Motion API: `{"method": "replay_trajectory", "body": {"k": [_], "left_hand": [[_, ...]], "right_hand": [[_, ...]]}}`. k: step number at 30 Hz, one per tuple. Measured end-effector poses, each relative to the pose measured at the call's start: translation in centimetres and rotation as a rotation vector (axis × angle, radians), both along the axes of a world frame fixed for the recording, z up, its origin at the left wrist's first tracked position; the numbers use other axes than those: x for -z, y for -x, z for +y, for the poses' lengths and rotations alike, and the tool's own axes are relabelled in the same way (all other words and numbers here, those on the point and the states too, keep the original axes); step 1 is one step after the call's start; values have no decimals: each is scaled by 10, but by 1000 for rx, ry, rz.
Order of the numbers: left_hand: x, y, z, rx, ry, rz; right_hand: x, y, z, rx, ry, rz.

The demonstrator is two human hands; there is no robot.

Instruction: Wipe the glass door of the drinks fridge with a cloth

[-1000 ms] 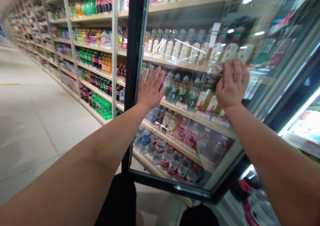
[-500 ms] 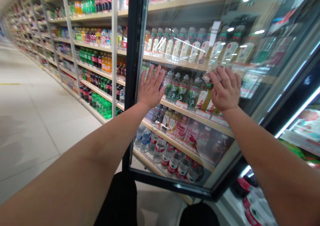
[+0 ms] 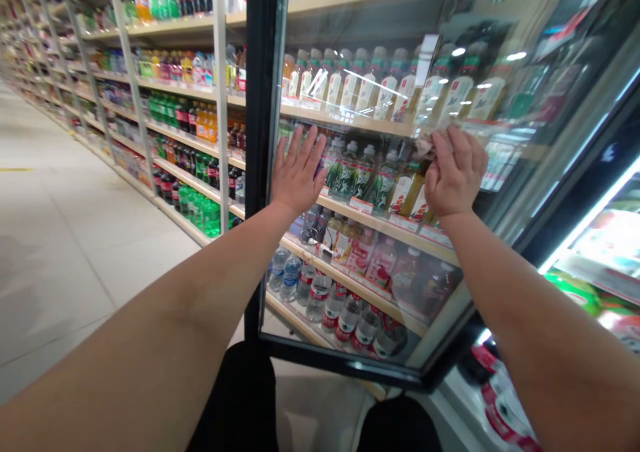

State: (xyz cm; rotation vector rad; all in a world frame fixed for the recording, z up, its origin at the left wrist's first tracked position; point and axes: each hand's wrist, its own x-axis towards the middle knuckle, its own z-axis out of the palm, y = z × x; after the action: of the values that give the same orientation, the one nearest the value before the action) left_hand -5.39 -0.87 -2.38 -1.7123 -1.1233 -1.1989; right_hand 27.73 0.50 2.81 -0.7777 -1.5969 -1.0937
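Note:
An open glass fridge door (image 3: 259, 239) with a black frame stands in front of me. My left hand (image 3: 296, 174) lies flat on the glass near the frame, fingers spread and holding nothing. Farther right, my right hand (image 3: 454, 175) presses a small pale cloth (image 3: 425, 147) against the pane; only a corner of the cloth shows past the fingers. Through the glass I see shelves of drink bottles (image 3: 350, 172).
A long aisle of stocked drink shelves (image 3: 175, 119) runs back on the left beside a tiled floor (image 3: 65, 239). The lit fridge interior (image 3: 595, 245) is at the right, behind the door. Bottles with red labels (image 3: 500, 405) stand low at the right.
My right hand has slid the cloth left and slightly down across the glass. The left hand stays flat in the same spot.

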Motion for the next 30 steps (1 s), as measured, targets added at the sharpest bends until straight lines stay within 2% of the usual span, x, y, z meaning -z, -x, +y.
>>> {"method": "replay_trajectory", "body": {"k": [3, 5, 8, 11, 13, 16, 18, 19, 22, 24, 28, 30], "left_hand": [[0, 1, 1, 9, 9, -6], [0, 1, 2, 16, 6, -11], [0, 0, 1, 15, -2, -14], [0, -1, 0, 20, -2, -12], [0, -1, 0, 18, -8, -10], [0, -1, 0, 15, -10, -10], [0, -1, 0, 19, -6, -10], [0, 0, 0, 17, -6, -8], [0, -1, 0, 5, -12, 0], [0, -1, 0, 1, -11, 3], [0, 0, 2, -2, -19, 10], [1, 1, 4, 1, -34, 16]], "right_hand": [[-2, -1, 4, -15, -73, 263], [0, -2, 5, 13, -76, 275], [5, -2, 4, 65, -47, 9], [9, -2, 3, 50, -49, -209], [8, -3, 5, 33, -57, -115], [6, -3, 9, 9, -65, 176], [7, -3, 10, 11, -79, 234], [8, -3, 9, 21, -73, 177], [12, -2, 7, 57, -3, -172], [14, -2, 6, 65, 15, -231], [13, -3, 7, 25, -76, 126], [14, -3, 8, -9, -93, 121]]}}
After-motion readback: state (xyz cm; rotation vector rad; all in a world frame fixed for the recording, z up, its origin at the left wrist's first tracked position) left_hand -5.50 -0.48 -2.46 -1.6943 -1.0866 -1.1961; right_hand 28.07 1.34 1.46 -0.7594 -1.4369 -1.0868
